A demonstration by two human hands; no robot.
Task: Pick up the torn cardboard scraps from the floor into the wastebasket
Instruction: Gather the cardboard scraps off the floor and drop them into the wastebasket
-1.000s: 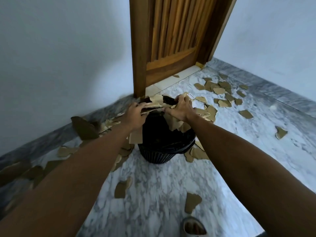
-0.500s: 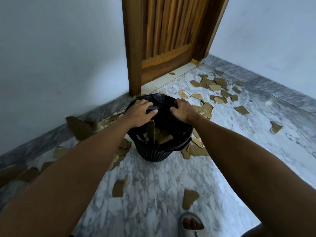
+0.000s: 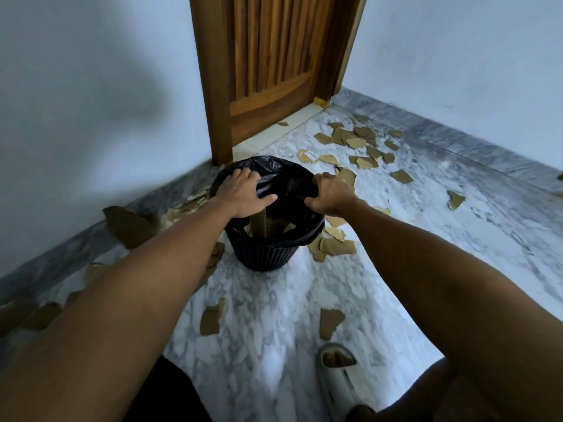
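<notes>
Scraps (image 3: 338, 246) of torn cardboard lie all over the marble floor (image 3: 426, 239), and both hands hover at the mouth of the wastebasket (image 3: 265, 254), a black mesh bin lined with a dark bag (image 3: 274, 169), standing left of centre near the wooden door (image 3: 268, 71). The left hand (image 3: 243, 193) lies flat over the near-left part of the rim, its grip spread, fingers straight and touching the liner. The right hand (image 3: 330, 193) sits at the right of the rim with fingers curled down; whether they pinch the bag's edge or merely hang over it I cannot tell. Neither hand carries cardboard that can be seen. Inside the bin, several brown pieces (image 3: 265, 226) stand and lean against the liner, so I judge the step in hand to be the end of a drop, or a tidying of the bag.

Most of the job remains. A dense cluster (image 3: 353, 138) lies far right toward the door sill, a few pieces sit touching the bin's right side, a pile (image 3: 185, 205) lines the left wall, and two loose pieces (image 3: 213, 316) lie near, ahead of a sandalled foot (image 3: 336, 357). The next move, as I judge it, calls for lifting the hands clear and gathering a fresh handful, probably starting with the pieces just beside the bin. Flat bits on smooth stone may need a fingernail under an edge.
</notes>
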